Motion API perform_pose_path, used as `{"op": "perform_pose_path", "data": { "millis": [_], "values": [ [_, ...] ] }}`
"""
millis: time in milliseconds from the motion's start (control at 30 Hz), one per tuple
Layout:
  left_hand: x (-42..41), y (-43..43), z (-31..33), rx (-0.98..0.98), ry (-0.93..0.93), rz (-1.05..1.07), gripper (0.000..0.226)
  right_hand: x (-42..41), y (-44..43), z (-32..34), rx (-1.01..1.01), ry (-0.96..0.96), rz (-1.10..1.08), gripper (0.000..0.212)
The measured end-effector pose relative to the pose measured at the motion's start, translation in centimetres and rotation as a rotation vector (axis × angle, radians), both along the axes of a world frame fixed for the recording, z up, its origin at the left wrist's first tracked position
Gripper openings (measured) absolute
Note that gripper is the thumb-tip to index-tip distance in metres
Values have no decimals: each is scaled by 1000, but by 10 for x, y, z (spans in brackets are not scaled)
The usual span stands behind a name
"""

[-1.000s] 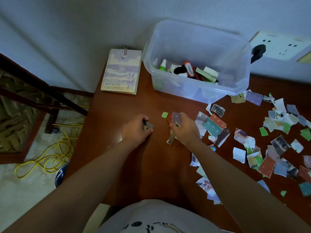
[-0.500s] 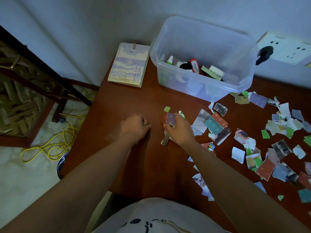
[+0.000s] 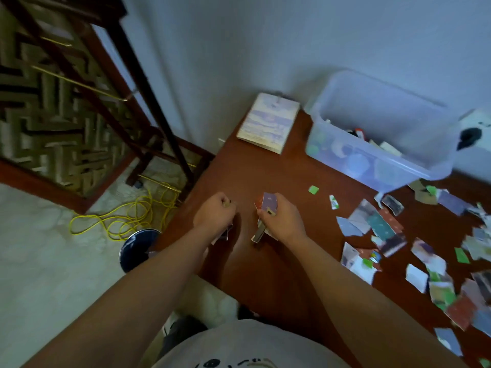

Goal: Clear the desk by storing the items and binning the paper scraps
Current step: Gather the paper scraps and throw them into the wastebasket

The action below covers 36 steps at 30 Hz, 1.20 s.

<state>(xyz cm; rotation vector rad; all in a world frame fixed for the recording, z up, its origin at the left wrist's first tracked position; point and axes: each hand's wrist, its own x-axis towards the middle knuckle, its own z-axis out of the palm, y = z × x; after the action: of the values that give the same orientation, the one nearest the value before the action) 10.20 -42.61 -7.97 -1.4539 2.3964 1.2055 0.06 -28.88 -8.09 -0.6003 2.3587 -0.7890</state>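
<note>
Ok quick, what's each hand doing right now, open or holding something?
Left hand: curled around a few small torn paper scraps.
Right hand: gripping a bunch of torn printed paper pieces, purple one on top.

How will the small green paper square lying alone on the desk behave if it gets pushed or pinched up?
The small green paper square lies flat on the smooth red-brown wooden desk, so it will probably slide rather than lift when pushed. It looks thin and light, likely floppy and easily blown.
</note>
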Motion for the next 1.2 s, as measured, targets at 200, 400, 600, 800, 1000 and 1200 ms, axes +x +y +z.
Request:
{"op": "perform_pose_path", "data": {
  "millis": [200, 400, 600, 800, 1000, 1200],
  "values": [
    [102, -65, 20, -14, 46, 139, 28, 86, -79, 24, -93, -20, 108, 21],
    [224, -131, 22, -50, 51, 249, 29, 196, -158, 26, -97, -1, 312, 28],
    [326, -176, 11, -47, 13, 355, 23, 281, -215, 15, -40, 67, 441, 33],
    [367, -201, -36, 68, 38, 469, 30, 309, -249, -31, 62, 18, 494, 38],
    [368, -229, -128, 263, 80, 622, 27, 306, -281, -137, 159, -117, 452, 36],
    [357, -261, -261, 417, 35, 721, 33, 298, -314, -274, 251, -248, 396, 30]
  ]
}}
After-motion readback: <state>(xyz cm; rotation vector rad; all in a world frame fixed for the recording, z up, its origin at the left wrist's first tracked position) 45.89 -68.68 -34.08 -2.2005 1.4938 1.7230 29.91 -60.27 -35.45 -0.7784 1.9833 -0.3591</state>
